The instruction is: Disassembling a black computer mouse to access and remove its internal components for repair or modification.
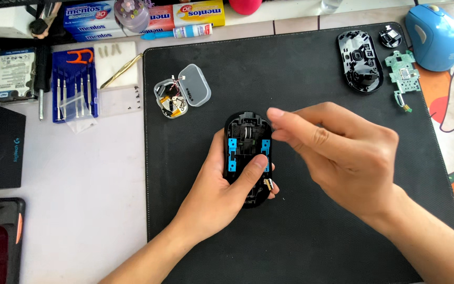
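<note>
My left hand [216, 192] grips an opened black computer mouse shell [247, 142] with blue parts inside, thumb lying across its lower half, on the black mat [300, 231]. My right hand [337, 152] hovers just right of the shell, its fingertips pinched together near the shell's upper right edge; whether something tiny sits between them I cannot tell. A black mouse cover [359, 61], a green circuit board [404, 73] and a small round part [390, 37] lie at the mat's far right.
A small grey open case [181, 95] with wires rests on the mat's upper left. A blue screwdriver set [74, 87], tweezers [121, 71] and a hard drive [12, 74] lie left. A blue mouse [434, 37] sits top right. Candy boxes [88, 18] line the back.
</note>
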